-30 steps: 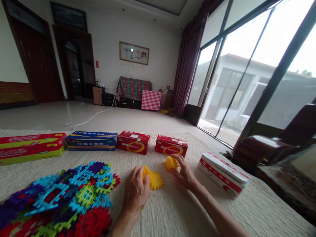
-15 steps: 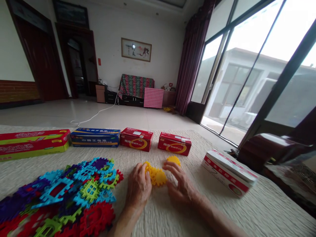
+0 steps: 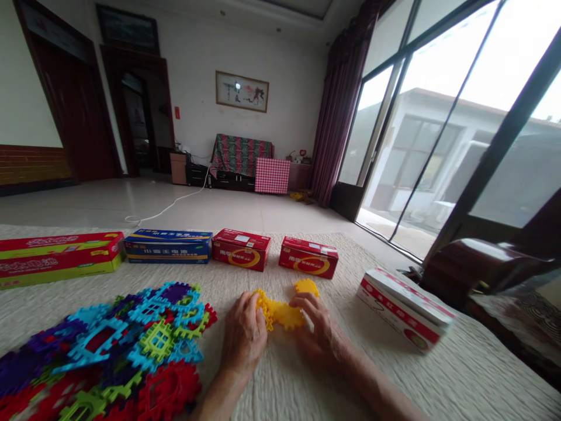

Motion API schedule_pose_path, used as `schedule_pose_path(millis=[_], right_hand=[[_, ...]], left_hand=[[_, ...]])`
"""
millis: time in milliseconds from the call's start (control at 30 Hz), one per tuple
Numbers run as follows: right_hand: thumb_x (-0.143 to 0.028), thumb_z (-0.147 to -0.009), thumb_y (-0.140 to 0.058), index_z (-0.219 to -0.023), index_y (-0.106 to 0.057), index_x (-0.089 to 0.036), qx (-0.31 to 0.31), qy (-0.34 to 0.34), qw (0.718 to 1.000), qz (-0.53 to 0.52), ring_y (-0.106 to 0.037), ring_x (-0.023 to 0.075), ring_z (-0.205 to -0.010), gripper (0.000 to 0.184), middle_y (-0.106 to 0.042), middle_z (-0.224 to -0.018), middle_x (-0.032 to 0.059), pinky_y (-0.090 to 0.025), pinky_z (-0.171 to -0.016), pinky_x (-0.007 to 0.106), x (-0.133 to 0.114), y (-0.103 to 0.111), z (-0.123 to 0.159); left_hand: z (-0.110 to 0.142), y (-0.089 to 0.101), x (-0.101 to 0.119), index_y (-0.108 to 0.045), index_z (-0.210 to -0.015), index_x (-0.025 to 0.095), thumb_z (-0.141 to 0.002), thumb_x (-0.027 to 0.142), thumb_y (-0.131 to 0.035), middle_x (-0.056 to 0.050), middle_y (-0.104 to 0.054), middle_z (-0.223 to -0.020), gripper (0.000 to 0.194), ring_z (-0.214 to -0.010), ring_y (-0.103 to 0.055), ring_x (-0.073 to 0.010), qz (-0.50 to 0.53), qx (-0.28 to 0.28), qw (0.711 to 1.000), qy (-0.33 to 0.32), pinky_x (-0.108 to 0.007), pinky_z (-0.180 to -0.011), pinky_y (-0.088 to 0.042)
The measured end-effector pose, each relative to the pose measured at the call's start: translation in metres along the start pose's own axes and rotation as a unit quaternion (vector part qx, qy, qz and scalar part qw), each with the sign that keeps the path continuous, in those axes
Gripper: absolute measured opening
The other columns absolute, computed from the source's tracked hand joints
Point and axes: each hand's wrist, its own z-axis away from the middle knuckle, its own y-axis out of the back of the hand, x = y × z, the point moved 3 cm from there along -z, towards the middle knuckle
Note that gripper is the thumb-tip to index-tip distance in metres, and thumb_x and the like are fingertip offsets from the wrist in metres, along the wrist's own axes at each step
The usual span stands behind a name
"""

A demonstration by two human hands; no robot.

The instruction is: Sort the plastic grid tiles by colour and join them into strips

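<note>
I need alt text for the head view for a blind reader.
A person's left hand holds yellow toothed pieces on a cream cloth, with the right hand at their other end. A multicoloured heap of pieces lies left; five boxes stand beyond and to the right.

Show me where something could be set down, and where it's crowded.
Bare mat lies between the right hand and the white-and-red box, and this side of the yellow pieces, between the forearms. It is crowded at the coloured pile beside the left hand, and around the yellow pieces.
</note>
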Motion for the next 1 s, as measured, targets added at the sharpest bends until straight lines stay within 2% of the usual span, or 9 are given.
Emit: schedule_pose_path(millis=[133,267,433,567,667,733,833,900,1000], right_hand=[[-0.011,-0.07,-0.051,-0.113,-0.05,-0.024,0.084,-0.009,0.996,0.018,-0.058,0.0249,-0.102,0.046,-0.056,-0.114,0.01,-0.05,-0.086,0.042,0.022,0.02,-0.012],[-0.011,-0.072,-0.051,-0.112,-0.052,-0.022,0.099,-0.026,0.994,0.039,-0.058,0.0253,-0.102,0.041,-0.058,-0.112,0.0112,-0.049,-0.087,0.044,0.048,0.027,-0.023],[-0.013,-0.073,-0.053,-0.115,-0.052,-0.023,0.067,-0.041,0.996,0.04,-0.057,0.0253,-0.108,0.043,-0.056,-0.12,0.0111,-0.049,-0.09,0.045,0.067,0.021,-0.019],[-0.01,-0.068,-0.053,-0.125,-0.046,-0.022,0.025,-0.007,0.997,0.068,-0.046,0.0279,-0.125,0.058,-0.046,-0.136,0.0132,-0.043,-0.1,0.049,0.062,0.022,-0.019],[-0.008,-0.063,-0.054,-0.128,-0.046,-0.021,-0.04,-0.002,0.991,0.124,-0.042,0.0301,-0.128,0.067,-0.046,-0.138,0.0134,-0.038,-0.103,0.053,0.056,0.022,-0.029],[-0.011,-0.064,-0.059,-0.125,-0.051,-0.022,-0.082,-0.022,0.982,0.167,-0.047,0.0322,-0.122,0.062,-0.052,-0.133,0.0129,-0.04,-0.098,0.055,0.054,0.021,-0.036],[-0.023,-0.069,-0.068,-0.112,-0.058,-0.024,-0.118,-0.031,0.973,0.194,-0.055,0.0314,-0.108,0.044,-0.063,-0.116,0.0103,-0.042,-0.091,0.053,0.054,0.017,-0.045],[-0.026,-0.069,-0.07,-0.106,-0.06,-0.025,-0.118,-0.024,0.975,0.188,-0.057,0.0292,-0.101,0.038,-0.067,-0.107,0.008,-0.042,-0.09,0.049,0.054,0.015,-0.047],[-0.024,-0.069,-0.07,-0.104,-0.06,-0.025,-0.108,-0.018,0.977,0.183,-0.058,0.028,-0.1,0.037,-0.067,-0.105,0.0066,-0.042,-0.089,0.047,0.055,0.015,-0.047]], left_hand=[[0.001,0.0,0.0,-0.063,-0.11,0.016,-0.088,0.017,-0.038,-0.013,-0.066,-0.112,0.033,-0.106,-0.062,-0.0247,0.0,-0.004,1.0,0.003,-0.043,-0.094,-0.051],[0.001,-0.001,-0.002,-0.063,-0.11,0.015,-0.089,0.018,-0.037,-0.013,-0.066,-0.114,0.034,-0.105,-0.062,-0.0248,0.0,-0.019,1.0,0.01,-0.043,-0.094,-0.051],[0.001,-0.002,-0.003,-0.064,-0.109,0.016,-0.089,0.019,-0.036,-0.013,-0.066,-0.113,0.035,-0.106,-0.062,-0.0245,-0.002,-0.015,1.0,0.008,-0.043,-0.095,-0.051],[0.0,-0.001,-0.002,-0.064,-0.109,0.014,-0.089,0.019,-0.036,-0.014,-0.066,-0.113,0.035,-0.105,-0.062,-0.0254,0.0,-0.021,1.0,0.008,-0.044,-0.093,-0.051],[-0.001,0.0,0.0,-0.064,-0.109,0.015,-0.089,0.018,-0.037,-0.013,-0.066,-0.114,0.034,-0.104,-0.062,-0.0248,0.002,-0.025,1.0,0.007,-0.043,-0.093,-0.052],[-0.001,0.001,0.0,-0.064,-0.109,0.017,-0.089,0.017,-0.037,-0.012,-0.066,-0.112,0.034,-0.104,-0.063,-0.0241,0.004,-0.019,1.0,0.004,-0.041,-0.093,-0.052],[-0.001,0.001,0.0,-0.064,-0.108,0.018,-0.089,0.017,-0.037,-0.011,-0.067,-0.11,0.033,-0.104,-0.063,-0.0235,0.01,-0.009,1.0,0.0,-0.04,-0.093,-0.052],[-0.001,0.001,0.0,-0.064,-0.108,0.018,-0.088,0.017,-0.038,-0.011,-0.066,-0.11,0.033,-0.104,-0.063,-0.0232,0.012,-0.011,1.0,-0.004,-0.04,-0.094,-0.052],[-0.001,0.0,0.0,-0.064,-0.108,0.017,-0.088,0.016,-0.037,-0.012,-0.066,-0.111,0.034,-0.104,-0.063,-0.0238,0.003,-0.015,1.0,-0.004,-0.04,-0.093,-0.052]])
